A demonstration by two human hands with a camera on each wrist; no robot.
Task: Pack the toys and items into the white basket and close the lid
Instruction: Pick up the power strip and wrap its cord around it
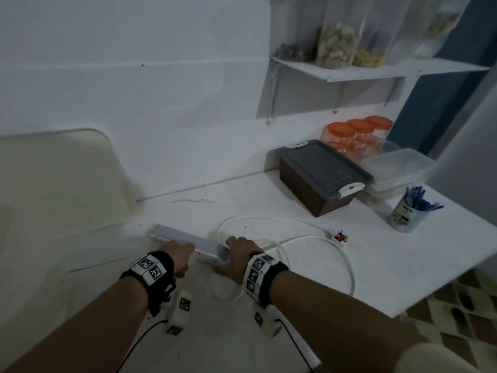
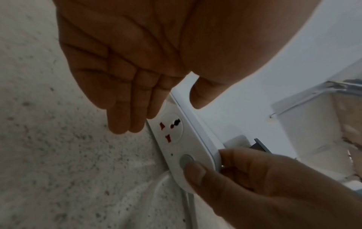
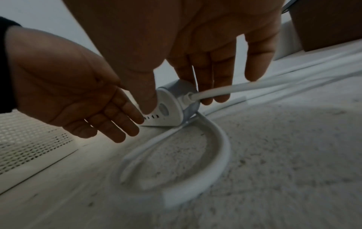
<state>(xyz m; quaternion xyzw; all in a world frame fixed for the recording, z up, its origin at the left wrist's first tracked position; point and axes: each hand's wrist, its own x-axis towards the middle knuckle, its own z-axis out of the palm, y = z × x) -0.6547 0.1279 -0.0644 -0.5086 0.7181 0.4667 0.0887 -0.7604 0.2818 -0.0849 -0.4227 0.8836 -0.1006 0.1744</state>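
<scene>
A white power strip stands on its long edge on the white table, its sockets facing me. My left hand lies along its middle, fingers straight against the socket face and thumb behind. My right hand pinches the cord end, thumb by the round button and fingers behind. The strip's white cord loops over the table to its plug. The white basket's mesh wall is just left of the hands, and its lid stands open against the wall.
A brown box with a grey lid, orange-lidded jars, clear containers and a cup of blue pens stand at the back right. A shelf hangs above them. The table's edge runs on the right.
</scene>
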